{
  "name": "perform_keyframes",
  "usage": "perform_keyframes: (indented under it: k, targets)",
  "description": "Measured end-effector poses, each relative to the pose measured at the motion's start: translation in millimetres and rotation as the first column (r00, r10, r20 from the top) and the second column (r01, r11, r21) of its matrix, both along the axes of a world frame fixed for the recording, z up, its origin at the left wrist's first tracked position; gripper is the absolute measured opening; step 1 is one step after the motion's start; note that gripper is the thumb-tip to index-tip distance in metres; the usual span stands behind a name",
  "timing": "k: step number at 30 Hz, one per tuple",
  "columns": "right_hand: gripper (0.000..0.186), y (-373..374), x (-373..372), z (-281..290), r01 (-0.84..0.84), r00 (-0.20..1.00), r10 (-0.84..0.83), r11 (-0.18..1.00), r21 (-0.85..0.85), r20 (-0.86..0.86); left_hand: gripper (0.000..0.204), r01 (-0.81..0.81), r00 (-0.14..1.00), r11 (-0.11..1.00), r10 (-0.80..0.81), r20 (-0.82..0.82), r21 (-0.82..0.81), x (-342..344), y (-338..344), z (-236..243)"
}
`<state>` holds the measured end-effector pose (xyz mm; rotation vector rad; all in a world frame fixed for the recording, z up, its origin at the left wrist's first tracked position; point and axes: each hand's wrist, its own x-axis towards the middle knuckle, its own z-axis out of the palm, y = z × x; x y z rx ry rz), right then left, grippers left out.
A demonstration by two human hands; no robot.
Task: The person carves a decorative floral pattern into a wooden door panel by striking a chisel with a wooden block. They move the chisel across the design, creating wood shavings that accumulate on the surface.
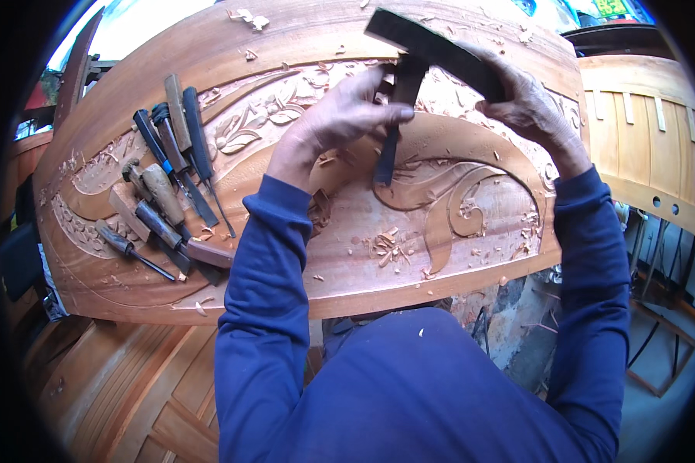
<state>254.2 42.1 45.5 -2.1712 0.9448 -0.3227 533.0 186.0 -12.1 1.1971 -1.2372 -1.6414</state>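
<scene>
Head view, left hand (pixel 340 116): grip closed around a dark chisel (pixel 390 143); the blade points down onto the carved wooden panel (pixel 440 255), held steep, likely so its edge bites into the relief
Head view, right hand (pixel 529 104): grip closed around a dark flat mallet bar (pixel 432 46), raised just above the chisel's butt; the 2 look placed for a blow
Head view, carved wooden panel: curved, reddish, with leaf scrolls; it lies tilted toward the person, probably to bring the work near the hands
Head view, spare chisels (pixel 166 177): a loose cluster on the panel's left part, handles up, well apart from the hands but in reach
Head view, wood chips (pixel 386 247): scattered in the hollow below the scroll
Head view, containers: none visible; tools lie directly on the panel
Head view, slatted wooden piece (pixel 645 139): stands to the right
</scene>
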Motion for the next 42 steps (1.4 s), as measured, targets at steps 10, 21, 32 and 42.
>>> perform_keyframes:
  k: [10, 21, 32, 42]
  targets:
    - [0.082, -29.1, -7.1, 21.1, 0.349, 0.897, -0.333, 0.937, -0.003, 0.291, 0.066, -0.186, 0.976, 0.974, 0.167, -0.142, -0.134, 5.8, 6.2, 2.3]
    - [0.079, 4.9, 30.8, 48.0, 0.331, 0.852, -0.300, 0.944, 0.001, 0.430, 0.069, -0.122, 0.991, 0.987, 0.115, -0.073, -0.100, -3.1, 8.2, 6.7]
    - [0.078, -14.2, -11.1, 26.3, 0.159, 0.962, -0.163, 0.987, 0.032, 0.221, 0.076, -0.065, 0.994, 0.996, 0.059, -0.094, -0.059, -6.6, 8.1, 1.9]
    - [0.078, -33.7, 4.8, 20.4, -0.008, 0.997, 0.001, 0.996, 0.085, 0.080, 0.074, -0.107, 0.991, 0.994, 0.105, -0.078, -0.030, -7.8, 9.1, -5.1]
